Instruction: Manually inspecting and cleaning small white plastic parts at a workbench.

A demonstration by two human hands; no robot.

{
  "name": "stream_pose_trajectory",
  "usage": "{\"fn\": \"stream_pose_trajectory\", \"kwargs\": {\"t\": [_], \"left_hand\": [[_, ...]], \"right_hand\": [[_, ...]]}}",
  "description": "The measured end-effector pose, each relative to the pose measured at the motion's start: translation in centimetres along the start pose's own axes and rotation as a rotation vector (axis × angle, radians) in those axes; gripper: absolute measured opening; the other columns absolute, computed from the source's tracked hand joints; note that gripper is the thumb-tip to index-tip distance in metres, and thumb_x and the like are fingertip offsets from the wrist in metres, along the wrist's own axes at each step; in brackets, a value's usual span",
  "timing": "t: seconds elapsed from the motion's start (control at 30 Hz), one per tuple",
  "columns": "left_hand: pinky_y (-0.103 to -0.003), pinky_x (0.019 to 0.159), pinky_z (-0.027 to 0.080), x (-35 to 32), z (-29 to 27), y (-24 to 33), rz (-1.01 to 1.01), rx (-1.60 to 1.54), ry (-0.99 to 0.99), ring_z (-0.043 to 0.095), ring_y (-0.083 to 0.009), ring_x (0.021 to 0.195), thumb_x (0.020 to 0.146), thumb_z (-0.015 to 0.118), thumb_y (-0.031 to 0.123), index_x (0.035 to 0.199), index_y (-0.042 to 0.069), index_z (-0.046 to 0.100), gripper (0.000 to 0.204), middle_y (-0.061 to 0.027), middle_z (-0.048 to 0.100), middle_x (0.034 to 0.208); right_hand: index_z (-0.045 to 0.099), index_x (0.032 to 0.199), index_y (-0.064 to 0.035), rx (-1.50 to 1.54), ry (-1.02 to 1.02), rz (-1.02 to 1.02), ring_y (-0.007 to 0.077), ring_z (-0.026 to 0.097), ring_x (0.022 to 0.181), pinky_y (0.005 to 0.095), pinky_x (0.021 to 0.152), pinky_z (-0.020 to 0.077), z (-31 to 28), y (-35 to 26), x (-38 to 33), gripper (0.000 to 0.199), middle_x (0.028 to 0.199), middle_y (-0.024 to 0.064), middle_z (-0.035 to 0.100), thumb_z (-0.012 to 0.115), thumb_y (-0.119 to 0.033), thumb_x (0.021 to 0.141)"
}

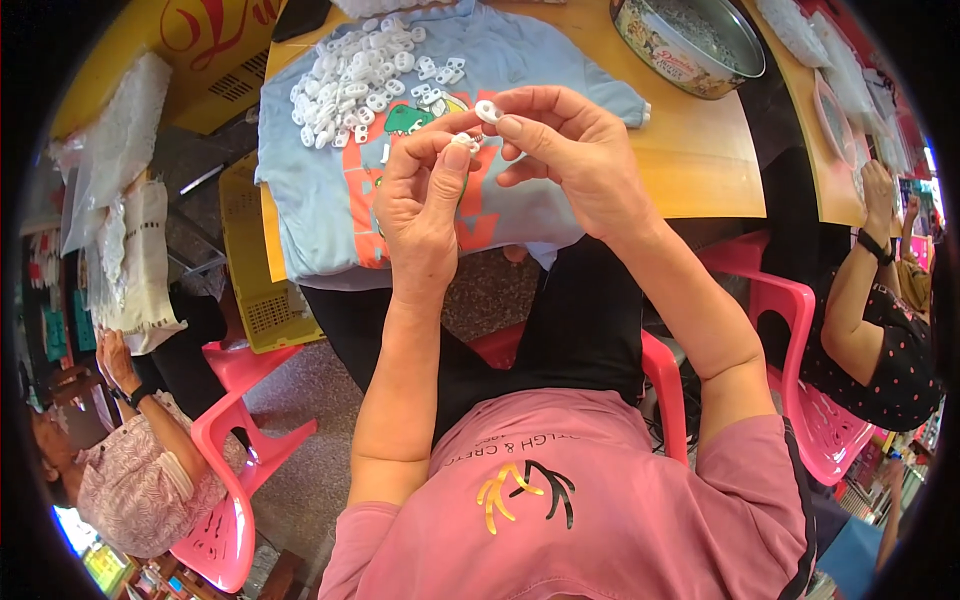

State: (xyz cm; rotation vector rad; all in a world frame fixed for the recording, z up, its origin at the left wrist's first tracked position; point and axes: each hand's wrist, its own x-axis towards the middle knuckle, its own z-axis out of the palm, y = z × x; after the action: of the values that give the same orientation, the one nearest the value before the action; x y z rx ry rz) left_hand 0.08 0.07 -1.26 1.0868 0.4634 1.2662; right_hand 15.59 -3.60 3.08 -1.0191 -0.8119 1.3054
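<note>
Both hands meet above the near edge of the table (700,170). The left hand (420,215) is closed in a pinch, thumb and forefinger gripping a small white plastic piece (464,142) at its fingertips. The right hand (570,160), at about 2 o'clock from the left, is also closed in a pinch and holds a white plastic ring (488,110) just above that piece. The two parts sit very near each other; whether they touch cannot be told.

The likeliest slip, as I judge it, is a dropped part: both are tiny and held only by fingertips, over the table's near edge and the lap, so a loose grip could send one to the floor between the pink chairs (235,440). A second risk is a skewed fit if the ring meets the piece at a tilt.

At 11 o'clock from the hands a pile of white parts (355,75) lies on a light blue shirt (320,190) spread over the table; a sweeping forearm could scatter them, since the cloth hangs over the near edge. A round metal tin (690,45) stands at 1 o'clock, well apart. Bare wood at 3 o'clock gives open room. Other people sit at 8 and 3 o'clock, clear of the hands.
</note>
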Motion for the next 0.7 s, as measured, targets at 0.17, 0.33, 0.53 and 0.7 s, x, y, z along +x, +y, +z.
{"fn": "stream_pose_trajectory", "kwargs": {"t": [0.17, 0.33, 0.53, 0.7], "left_hand": [[-0.028, 0.088, 0.049, 0.0, 0.0, 0.1, -0.003, -0.002, -0.009, 0.059, -0.0124, 0.1, 0.098, 0.058, 0.008, 0.104, 0.003, 0.059, 0.008, -0.0147, 0.063, 0.121], [-0.027, 0.088, 0.049, 0.0, 0.2, 0.2, -0.003, -0.002, -0.008, 0.059, -0.0121, 0.097, 0.099, 0.058, 0.008, 0.104, 0.002, 0.059, 0.008, -0.0151, 0.063, 0.119], [-0.025, 0.084, 0.049, 0.1, 0.4, 0.1, 0.032, 0.002, 0.036, 0.059, -0.0099, 0.094, 0.098, 0.058, 0.009, 0.104, 0.003, 0.059, 0.008, -0.0139, 0.063, 0.12], [-0.024, 0.082, 0.048, 0.0, 0.1, 0.0, 0.006, 0.115, -0.045, 0.058, -0.0084, 0.092, 0.098, 0.058, 0.009, 0.103, 0.003, 0.059, 0.008, -0.0132, 0.062, 0.122]], "right_hand": [[0.063, 0.113, 0.0008, -0.195, 0.014, -0.105, 0.0097, 0.064, 0.088, 0.0248, 0.067, 0.057, 0.0, 0.4, 0.0, 0.023, 0.103, 0.0063, 0.067, 0.066, -0.011, 0.093], [0.064, 0.109, 0.0, -0.513, 0.047, -0.34, 0.0087, 0.064, 0.086, 0.0232, 0.065, 0.0553, -0.1, 1.2, 0.1, 0.019, 0.098, 0.0049, 0.068, 0.068, -0.007, 0.091], [0.068, 0.099, 0.0013, -0.857, 0.012, -0.444, 0.0066, 0.063, 0.076, 0.022, 0.063, 0.0536, -0.9, -1.2, 0.3, 0.014, 0.092, 0.0054, 0.069, 0.069, -0.009, 0.09], [0.067, 0.103, 0.0012, -0.839, -0.046, -0.317, 0.0076, 0.063, 0.074, 0.022, 0.062, 0.0529, -1.2, -1.3, 1.0, 0.017, 0.092, 0.0044, 0.069, 0.067, -0.012, 0.092]]}}
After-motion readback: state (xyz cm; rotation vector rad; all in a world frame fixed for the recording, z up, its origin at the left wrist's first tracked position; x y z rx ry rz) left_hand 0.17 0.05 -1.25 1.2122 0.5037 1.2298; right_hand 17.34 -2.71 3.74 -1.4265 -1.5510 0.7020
